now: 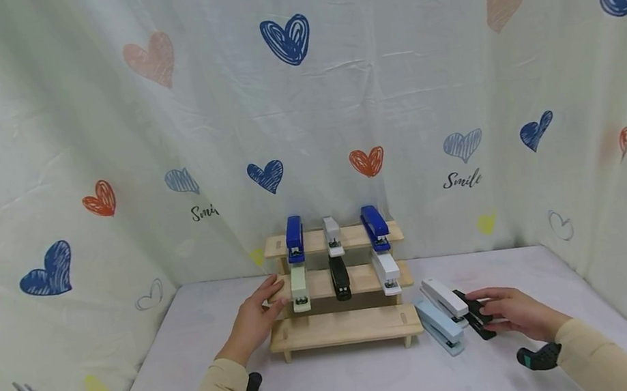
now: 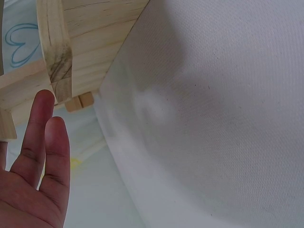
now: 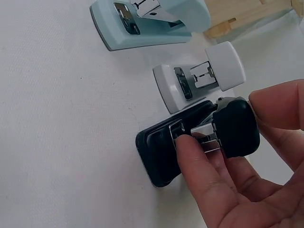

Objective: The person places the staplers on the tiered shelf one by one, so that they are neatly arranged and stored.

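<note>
In the head view my right hand (image 1: 516, 312) grips a black stapler (image 1: 475, 314) at the right of the wooden stand. The right wrist view shows fingers around the upper arm of this black stapler (image 3: 237, 128), one fingertip between arm and base. Whether its base touches the table I cannot tell. Close beside it are a white stapler (image 3: 175, 88) and a light blue stapler (image 3: 156, 33). My left hand (image 1: 256, 319) touches the left end of the stand's middle shelf (image 1: 319, 284). Two of its fingers (image 2: 57, 156) look straight in the left wrist view.
Blue staplers (image 1: 294, 239) and a grey-white stapler (image 1: 332, 235) occupy the top shelf. Pale green (image 1: 299, 286), black (image 1: 340, 277) and white (image 1: 387, 272) ones stand on the middle shelf. The lowest shelf (image 1: 344, 325) shows bare wood. Behind hangs a heart-printed curtain (image 1: 392, 71).
</note>
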### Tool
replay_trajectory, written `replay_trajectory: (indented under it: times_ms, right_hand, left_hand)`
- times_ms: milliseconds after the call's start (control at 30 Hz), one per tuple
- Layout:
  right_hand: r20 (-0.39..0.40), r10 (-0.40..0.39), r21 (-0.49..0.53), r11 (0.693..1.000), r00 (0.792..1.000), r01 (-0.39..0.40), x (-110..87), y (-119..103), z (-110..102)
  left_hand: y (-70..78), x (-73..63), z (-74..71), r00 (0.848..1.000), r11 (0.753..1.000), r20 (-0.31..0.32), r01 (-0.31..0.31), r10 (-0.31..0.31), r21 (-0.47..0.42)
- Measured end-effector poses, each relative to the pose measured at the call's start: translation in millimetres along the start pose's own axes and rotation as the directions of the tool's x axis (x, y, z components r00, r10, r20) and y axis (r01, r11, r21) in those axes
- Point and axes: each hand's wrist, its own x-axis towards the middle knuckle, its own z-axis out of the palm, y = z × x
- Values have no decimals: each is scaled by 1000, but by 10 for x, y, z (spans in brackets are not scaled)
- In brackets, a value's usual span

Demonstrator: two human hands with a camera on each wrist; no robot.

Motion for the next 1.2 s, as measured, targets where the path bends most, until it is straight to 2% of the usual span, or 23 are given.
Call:
replay_trajectory:
  times_ms: [300, 667, 767, 967, 1200]
  right_hand:
    - [26, 5, 91, 996, 1000, -7, 20, 48, -23]
    - [-22, 24, 132, 991, 999, -21, 13, 97, -49]
    - [-30, 42, 143, 989, 999, -38, -13, 109, -87]
    - [-32, 71, 233, 970, 997, -62, -102, 117, -182]
    - [-39, 50, 297, 954, 998, -36, -282, 51, -237]
  left_hand:
    - [-5, 11, -2, 1000, 1000, 16, 0, 0, 3]
    - [-16, 15, 2, 1000, 1000, 10, 3, -3, 7]
    - [-17, 22, 2, 1000, 1000, 11, -2, 2, 7]
    - [-20, 25, -9, 1000, 1000, 17, 4, -4, 6]
    - [-37, 15, 2, 1000, 1000, 9, -2, 2, 13]
